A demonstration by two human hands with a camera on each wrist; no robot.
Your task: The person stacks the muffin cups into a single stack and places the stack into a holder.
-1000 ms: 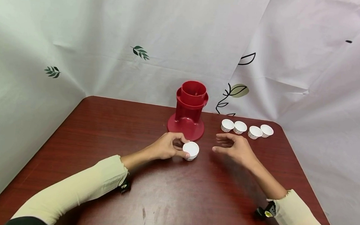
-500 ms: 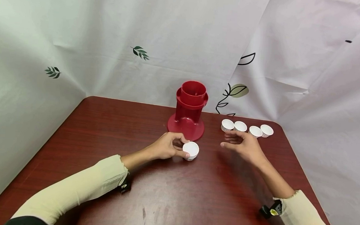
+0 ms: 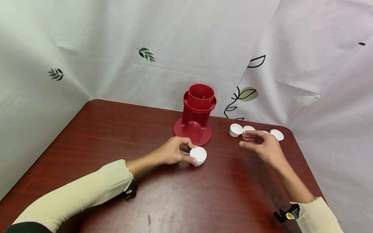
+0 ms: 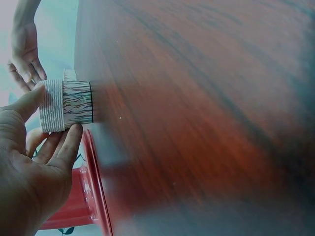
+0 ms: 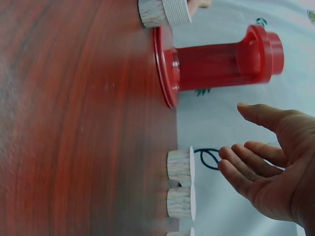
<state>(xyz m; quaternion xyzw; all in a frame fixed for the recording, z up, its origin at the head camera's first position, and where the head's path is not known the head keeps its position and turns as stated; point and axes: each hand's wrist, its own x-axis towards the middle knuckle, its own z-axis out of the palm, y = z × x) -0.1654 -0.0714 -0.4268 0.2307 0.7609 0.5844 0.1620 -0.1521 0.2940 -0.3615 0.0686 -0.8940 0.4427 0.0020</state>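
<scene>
White pleated paper cup stack: excess pinch, in my judgement, could have creased its walls; a low sweep of my empty right hand, thumb and fingers wide apart, could have toppled the loose white paper cups near it. The stack was pinched between my left hand's thumb and fingers, just before the red plastic stand.

Cups: ridged paper, matt
Red stand: smooth, glossy plastic
Bench: wood-grained, sheeny
Backdrop: cloth-like, creased
</scene>
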